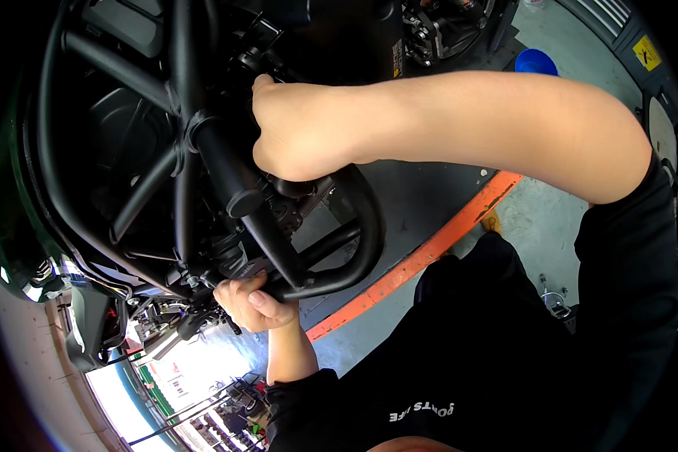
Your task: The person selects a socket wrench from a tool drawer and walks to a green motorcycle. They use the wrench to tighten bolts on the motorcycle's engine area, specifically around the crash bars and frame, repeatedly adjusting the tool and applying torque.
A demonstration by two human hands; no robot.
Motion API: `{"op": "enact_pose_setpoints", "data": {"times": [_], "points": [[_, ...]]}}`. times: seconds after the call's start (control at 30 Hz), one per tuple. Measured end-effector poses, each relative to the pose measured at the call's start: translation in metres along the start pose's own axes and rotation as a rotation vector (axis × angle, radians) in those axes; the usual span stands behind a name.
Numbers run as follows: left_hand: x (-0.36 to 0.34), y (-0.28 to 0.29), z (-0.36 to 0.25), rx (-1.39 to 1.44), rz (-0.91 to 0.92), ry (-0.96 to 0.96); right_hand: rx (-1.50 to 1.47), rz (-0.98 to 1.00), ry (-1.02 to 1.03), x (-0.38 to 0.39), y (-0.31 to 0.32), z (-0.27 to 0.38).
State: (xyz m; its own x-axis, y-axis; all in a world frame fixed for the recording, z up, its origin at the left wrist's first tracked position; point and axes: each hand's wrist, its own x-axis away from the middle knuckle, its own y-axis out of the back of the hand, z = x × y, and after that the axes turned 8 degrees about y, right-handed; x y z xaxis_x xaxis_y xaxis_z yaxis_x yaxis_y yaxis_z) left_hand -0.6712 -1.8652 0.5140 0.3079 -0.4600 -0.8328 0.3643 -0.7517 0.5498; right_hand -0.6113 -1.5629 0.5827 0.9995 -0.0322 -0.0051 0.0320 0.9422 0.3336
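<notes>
A black motorcycle fills the upper left, with a black tubular guard frame [354, 256] bolted around its engine [120, 128]. My right hand [294, 132] comes in from the right and is closed around the frame's thick black tube near a round end cap [245, 202]. My left hand [252, 301] reaches up from below and grips the lower bend of the same frame, thumb on top. What the fingers of either hand touch behind the tubes is hidden.
An orange stripe [429, 248] runs across the grey floor [542, 218] under the bike. A blue round container [536, 62] stands at the top right. A small metal part [554, 303] lies on the floor by my black-clad leg.
</notes>
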Motion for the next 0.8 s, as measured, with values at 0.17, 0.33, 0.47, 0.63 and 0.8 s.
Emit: {"op": "enact_pose_setpoints", "data": {"times": [0.17,0.33,0.47,0.63,0.8], "points": [[-0.001,-0.002,0.000,0.021,-0.019,0.002,-0.124,-0.010,-0.199,-0.008,-0.001,0.014],[-0.003,-0.003,0.008,0.044,-0.045,-0.088,-0.183,-0.035,-0.273,-0.015,-0.007,0.011],[-0.003,-0.004,0.013,0.034,-0.047,-0.128,-0.097,-0.138,-0.207,-0.019,-0.026,-0.002],[-0.002,0.003,0.017,0.041,0.000,-0.150,0.135,-0.193,-0.212,-0.017,-0.048,-0.013],[-0.004,0.005,0.017,0.034,0.030,-0.150,0.362,-0.468,-0.248,-0.025,-0.080,0.000]]}}
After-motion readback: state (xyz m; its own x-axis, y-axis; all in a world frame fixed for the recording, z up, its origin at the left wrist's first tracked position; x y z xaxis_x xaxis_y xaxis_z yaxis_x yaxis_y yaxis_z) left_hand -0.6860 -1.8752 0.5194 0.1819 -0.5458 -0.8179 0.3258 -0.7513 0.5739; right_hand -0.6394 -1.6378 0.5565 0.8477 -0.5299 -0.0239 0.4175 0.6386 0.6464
